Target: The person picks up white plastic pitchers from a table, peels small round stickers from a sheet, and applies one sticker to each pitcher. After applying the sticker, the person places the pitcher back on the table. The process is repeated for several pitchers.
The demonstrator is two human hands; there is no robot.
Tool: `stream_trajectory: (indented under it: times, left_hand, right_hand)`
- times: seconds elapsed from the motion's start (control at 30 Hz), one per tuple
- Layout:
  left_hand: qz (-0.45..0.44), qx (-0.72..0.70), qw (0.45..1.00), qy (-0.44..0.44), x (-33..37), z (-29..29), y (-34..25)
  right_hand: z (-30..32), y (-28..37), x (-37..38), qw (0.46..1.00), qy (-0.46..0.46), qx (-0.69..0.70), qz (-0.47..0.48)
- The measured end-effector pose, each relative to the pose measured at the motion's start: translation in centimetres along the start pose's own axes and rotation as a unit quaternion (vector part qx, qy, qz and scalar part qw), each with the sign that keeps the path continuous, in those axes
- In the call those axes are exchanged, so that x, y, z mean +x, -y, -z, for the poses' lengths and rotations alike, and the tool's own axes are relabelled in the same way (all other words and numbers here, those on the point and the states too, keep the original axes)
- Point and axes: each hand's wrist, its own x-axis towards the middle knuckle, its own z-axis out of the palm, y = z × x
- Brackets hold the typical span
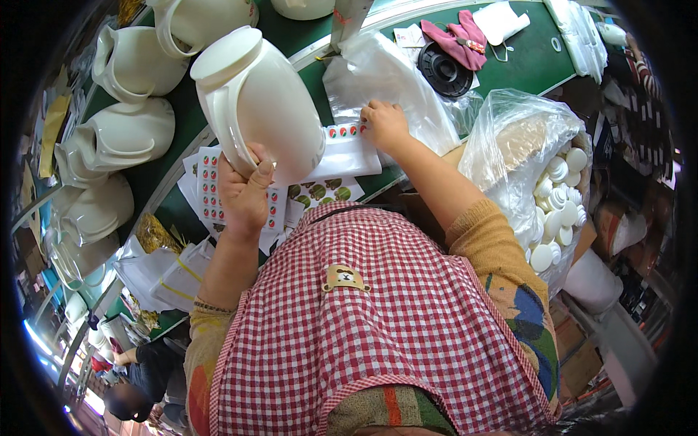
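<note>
My left hand (245,192) is closed round the handle of a glossy white jug (280,109), which is tilted with its round end up and away to the left. Bent fingers of my right hand (385,125) pinch at the end of a white sheet of red-and-green round stickers (340,132), right of the jug. Whether one sticker is lifted off is too small to tell. Below the jug lie another sticker sheet (211,185) and a sheet with larger green-brown prints (320,191). Beyond my right hand are clear plastic bags (385,76).
Several white jugs (131,134) stand along the left. At right, a plastic-lined box (502,156) holds white lids (558,218). A black round part (444,70) and a pink cloth (459,40) lie on the green table (520,71). Another person (149,374) is at far lower left.
</note>
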Motion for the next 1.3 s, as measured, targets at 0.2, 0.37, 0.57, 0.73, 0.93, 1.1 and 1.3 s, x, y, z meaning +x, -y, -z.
stream_trajectory:
  times: [0.2, 0.37, 0.57, 0.73, 0.93, 1.1, 1.3]
  left_hand:
    - [0.007, -0.006, 0.999, -0.034, 1.0, 0.1, -0.4]
    - [-0.004, -0.031, 0.999, -0.02, 1.4, 0.3, -0.5]
    - [-0.017, -0.03, 0.999, -0.024, 1.6, 0.3, -0.3]
    - [-0.018, -0.033, 0.999, -0.028, 1.7, 0.2, -0.4]
    - [-0.022, -0.04, 0.999, -0.024, 1.6, 0.5, -0.1]
    - [-0.018, -0.039, 0.999, -0.027, 1.8, 0.5, -0.1]
    - [-0.017, -0.034, 0.999, -0.032, 1.8, 0.4, -0.3]
  right_hand:
    - [-1.5, -0.6, -0.4, 0.997, -0.059, 0.042, 0.015]
    - [-1.1, -0.3, -0.3, 0.998, -0.05, 0.032, 0.029]
    - [-0.9, -0.3, -0.4, 0.999, -0.032, 0.01, 0.039]
    - [-1.6, -0.4, -0.7, 0.995, -0.077, 0.026, 0.051]
    - [-1.6, -0.3, -0.4, 0.998, -0.047, 0.016, 0.044]
    - [-1.2, -0.3, -0.4, 0.998, -0.031, 0.033, 0.054]
    - [-0.9, -0.3, 0.0, 0.999, 0.0, 0.01, 0.051]
